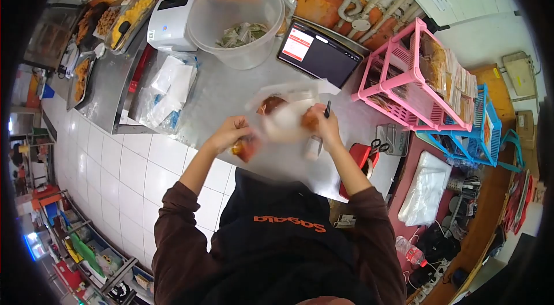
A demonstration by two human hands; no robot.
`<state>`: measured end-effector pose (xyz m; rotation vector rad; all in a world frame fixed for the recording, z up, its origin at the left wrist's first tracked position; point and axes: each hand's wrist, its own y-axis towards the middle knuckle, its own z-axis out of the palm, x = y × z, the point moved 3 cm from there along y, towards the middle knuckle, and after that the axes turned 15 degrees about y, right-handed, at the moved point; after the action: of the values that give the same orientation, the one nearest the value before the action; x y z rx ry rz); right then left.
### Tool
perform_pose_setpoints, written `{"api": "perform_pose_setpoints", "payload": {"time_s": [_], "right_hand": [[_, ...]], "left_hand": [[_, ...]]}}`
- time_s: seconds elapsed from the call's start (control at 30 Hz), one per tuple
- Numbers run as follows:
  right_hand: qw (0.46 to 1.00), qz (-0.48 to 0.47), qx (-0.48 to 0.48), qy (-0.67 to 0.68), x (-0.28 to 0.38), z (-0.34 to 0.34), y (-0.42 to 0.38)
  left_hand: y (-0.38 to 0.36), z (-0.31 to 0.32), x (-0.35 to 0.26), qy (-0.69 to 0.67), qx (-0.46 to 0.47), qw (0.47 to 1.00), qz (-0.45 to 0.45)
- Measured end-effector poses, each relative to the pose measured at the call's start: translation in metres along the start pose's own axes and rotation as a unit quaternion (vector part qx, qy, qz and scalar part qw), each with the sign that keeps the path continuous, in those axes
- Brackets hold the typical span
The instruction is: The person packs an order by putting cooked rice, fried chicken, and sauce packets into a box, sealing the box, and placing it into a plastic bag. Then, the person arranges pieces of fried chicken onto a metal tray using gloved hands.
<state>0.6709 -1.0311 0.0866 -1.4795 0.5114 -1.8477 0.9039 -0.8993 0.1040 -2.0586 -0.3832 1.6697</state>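
Observation:
My left hand (232, 131) is closed, pinching the top of a small clear sachet (247, 148) with red and yellow contents. In my right hand (329, 129) a black pen (328, 110) sticks up between the fingers. A reddish-brown packet (310, 119), smeared by motion, is right at those same fingertips. Between the hands lies a whitish, see-through plastic bag (285, 123), blurred, with a dark brown item (270, 104) showing at its far left. A small whitish object (313, 148) is on the steel table below my right hand.
A clear plastic tub (231, 16) with packets, a white printer (173, 19) and a tablet (319, 54) stand along the back. Pink (415, 85) and blue (482, 132) baskets are at the right. Scissors (379, 146) lie near my right forearm; plastic bags (167, 94) lie left.

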Motion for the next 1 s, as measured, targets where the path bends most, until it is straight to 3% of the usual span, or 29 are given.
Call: {"api": "perform_pose_setpoints", "payload": {"time_s": [0.07, 0.1, 0.17, 0.2, 0.27, 0.3, 0.33, 0.4, 0.47, 0.5, 0.6, 0.7, 0.77, 0.87, 0.93, 1.0], "right_hand": [[0.955, -0.24, 0.136, -0.111, 0.003, 0.01, -0.03], [0.955, -0.241, 0.13, -0.111, 0.002, 0.01, -0.044], [0.883, -0.28, 0.28, -0.252, 0.013, 0.023, -0.084], [0.885, -0.282, 0.27, -0.254, 0.01, 0.011, -0.083], [0.957, -0.12, 0.187, -0.189, 0.004, -0.02, -0.074], [0.981, -0.043, 0.119, -0.144, 0.007, -0.042, -0.071], [0.995, -0.029, 0.079, -0.057, 0.009, -0.07, -0.063], [0.999, 0.01, -0.013, 0.043, 0.036, -0.116, -0.063], [0.99, -0.038, -0.031, 0.133, 0.066, -0.162, -0.059], [0.977, -0.117, -0.069, 0.165, 0.075, -0.189, -0.047], [0.942, -0.117, -0.087, 0.302, 0.101, -0.223, -0.04], [0.947, -0.128, -0.082, 0.285, 0.096, -0.199, -0.05], [0.973, -0.174, -0.076, 0.135, 0.083, -0.176, -0.057], [0.99, -0.118, -0.032, 0.07, 0.049, -0.147, -0.066], [0.997, -0.07, 0.03, 0.028, 0.02, -0.135, -0.064], [0.981, -0.026, 0.023, -0.191, -0.007, -0.124, -0.059]], "left_hand": [[0.005, 0.023, -0.008, -0.191, -0.067, 0.979, 0.024], [0.006, 0.037, -0.015, -0.218, -0.055, 0.973, 0.047], [0.022, 0.071, -0.01, -0.226, -0.056, 0.971, 0.047], [0.031, 0.084, -0.006, -0.234, -0.064, 0.969, 0.047], [0.042, 0.098, -0.016, -0.275, -0.008, 0.956, 0.099], [0.048, 0.093, -0.001, -0.263, -0.095, 0.96, -0.008], [0.053, 0.088, 0.015, -0.244, -0.181, 0.946, -0.114], [0.064, 0.07, 0.047, -0.162, -0.34, 0.908, -0.185], [0.079, 0.052, 0.065, -0.147, -0.353, 0.906, -0.183], [0.084, 0.047, 0.071, -0.131, -0.371, 0.901, -0.184], [0.097, 0.044, 0.077, -0.125, -0.413, 0.894, -0.118], [0.099, 0.05, 0.1, -0.165, -0.404, 0.889, -0.137], [0.086, 0.057, 0.092, -0.186, -0.427, 0.874, -0.139], [0.073, 0.07, 0.079, -0.188, -0.458, 0.865, -0.086], [0.074, 0.078, 0.068, -0.135, -0.435, 0.886, 0.094], [0.087, 0.075, 0.073, -0.081, -0.423, 0.893, 0.133]]}}
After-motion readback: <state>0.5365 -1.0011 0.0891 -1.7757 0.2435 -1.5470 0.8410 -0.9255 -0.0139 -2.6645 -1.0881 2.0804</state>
